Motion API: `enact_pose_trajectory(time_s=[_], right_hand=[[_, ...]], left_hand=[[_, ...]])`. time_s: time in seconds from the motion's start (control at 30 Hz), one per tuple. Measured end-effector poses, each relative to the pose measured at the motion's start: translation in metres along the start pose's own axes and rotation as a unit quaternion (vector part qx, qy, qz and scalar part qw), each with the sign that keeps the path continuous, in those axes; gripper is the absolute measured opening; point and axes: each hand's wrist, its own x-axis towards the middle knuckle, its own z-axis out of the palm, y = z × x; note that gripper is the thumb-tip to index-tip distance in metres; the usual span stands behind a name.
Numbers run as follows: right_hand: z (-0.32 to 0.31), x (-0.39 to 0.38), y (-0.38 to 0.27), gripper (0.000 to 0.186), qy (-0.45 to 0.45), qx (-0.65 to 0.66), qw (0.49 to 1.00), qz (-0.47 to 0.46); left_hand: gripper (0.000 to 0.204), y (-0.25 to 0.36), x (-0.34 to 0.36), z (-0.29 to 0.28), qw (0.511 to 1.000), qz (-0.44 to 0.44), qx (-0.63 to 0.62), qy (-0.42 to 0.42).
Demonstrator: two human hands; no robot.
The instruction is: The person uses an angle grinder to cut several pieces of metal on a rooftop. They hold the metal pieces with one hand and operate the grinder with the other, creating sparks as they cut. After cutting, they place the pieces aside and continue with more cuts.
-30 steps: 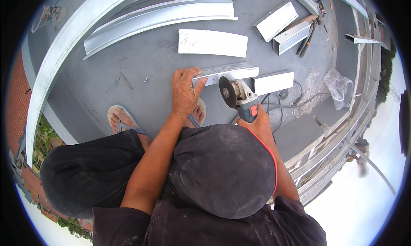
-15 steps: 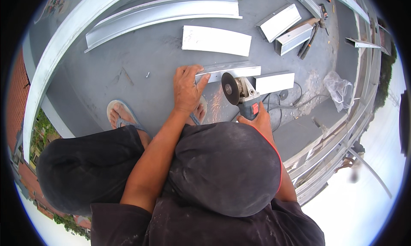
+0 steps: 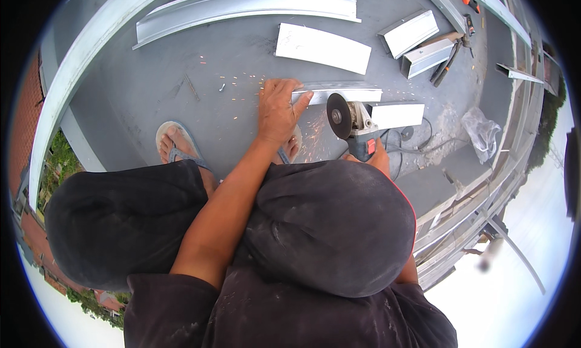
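Note:
My left hand [image 3: 279,109] is closed round the left end of a short metal channel [image 3: 357,95], pressing it down at my foot. In my right hand [image 3: 379,159] is an angle grinder [image 3: 362,143], gripped by its dark body with a red switch. Its dark cutting disc [image 3: 340,116] stands at the near side of the channel, and orange sparks spray toward my sandalled foot [image 3: 293,143]. The exact contact between disc and metal is hidden behind the disc. My knee covers part of the right forearm and hand.
A short white-faced channel piece [image 3: 397,115] lies right of the grinder, near the power cable [image 3: 417,149]. Beyond are a flat white piece [image 3: 324,48], a long channel [image 3: 248,10], cut pieces [image 3: 409,34] and pliers [image 3: 446,63]. A clear plastic bag [image 3: 481,133] lies at the right.
The whole view has shifted, so most things sit farther right. Sparks now also fly left past my left hand. Both hands keep their holds on the channel and the grinder.

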Motion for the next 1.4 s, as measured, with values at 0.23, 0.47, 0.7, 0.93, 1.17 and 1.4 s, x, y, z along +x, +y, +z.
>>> enact_pose_trajectory(time_s=[0.23, 0.47, 0.7, 0.93, 1.17, 1.4], right_hand=[[-0.006, -0.008, -0.014, 0.064, 0.012, 0.036, 0.999, -0.016], [0.000, -0.004, -0.002, 0.063, 0.036, 0.024, 0.998, -0.037], [-0.001, -0.003, -0.007, 0.063, 0.037, 0.032, 0.998, -0.033], [0.001, -0.001, 0.000, 0.063, 0.046, 0.014, 0.998, -0.046], [0.001, -0.006, -0.015, 0.064, 0.047, 0.002, 0.999, -0.016], [0.001, -0.005, -0.011, 0.066, 0.049, 0.006, 0.998, -0.027]], left_hand=[[0.037, 0.001, 0.002, 0.005, 1.000, -0.003, -0.018, 0.004], [0.032, 0.000, 0.002, 0.002, 0.999, 0.031, 0.016, 0.017], [0.033, 0.000, 0.001, 0.004, 0.999, 0.027, 0.014, 0.015], [0.034, 0.000, 0.001, 0.005, 0.999, 0.032, 0.010, 0.019], [0.035, -0.001, 0.001, 0.005, 0.999, 0.036, 0.009, 0.021], [0.037, -0.003, 0.001, 0.010, 1.000, 0.018, 0.005, 0.022]])
